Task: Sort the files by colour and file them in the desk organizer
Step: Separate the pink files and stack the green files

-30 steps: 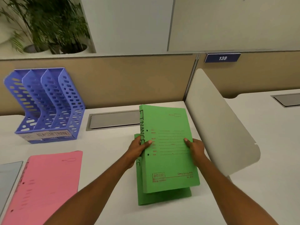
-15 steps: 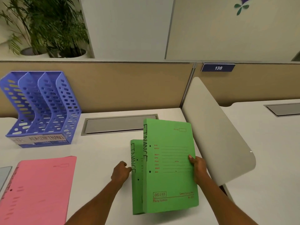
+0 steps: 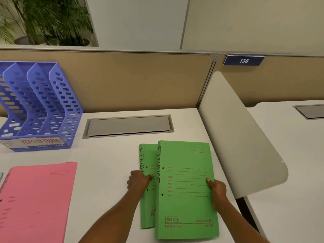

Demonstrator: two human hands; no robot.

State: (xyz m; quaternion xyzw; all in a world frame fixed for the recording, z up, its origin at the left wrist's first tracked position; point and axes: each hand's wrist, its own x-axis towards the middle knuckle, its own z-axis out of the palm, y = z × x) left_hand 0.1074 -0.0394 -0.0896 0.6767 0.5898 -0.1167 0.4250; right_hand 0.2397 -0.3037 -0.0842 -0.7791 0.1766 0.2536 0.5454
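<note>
Beige partitions are backing the white desk (image 3: pixel 114 163), where a blue organizer (image 3: pixel 40 106) is standing far left behind pink files (image 3: pixel 38 199), while the left grip (image 3: pixel 139 181) is pinching the lower green file (image 3: pixel 147 213) and the right grip (image 3: pixel 217 190) is clasping the overlapping upper green file (image 3: pixel 185 204) beside a divider panel (image 3: pixel 236 137).

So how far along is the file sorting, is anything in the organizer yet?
Colours look grouped: pink file lies left, lower green file and upper green file overlap. In hand: left hand grips the lower one, right hand holds the upper. To do: no file shows in the blue desk organizer, so all filing remains.
</note>
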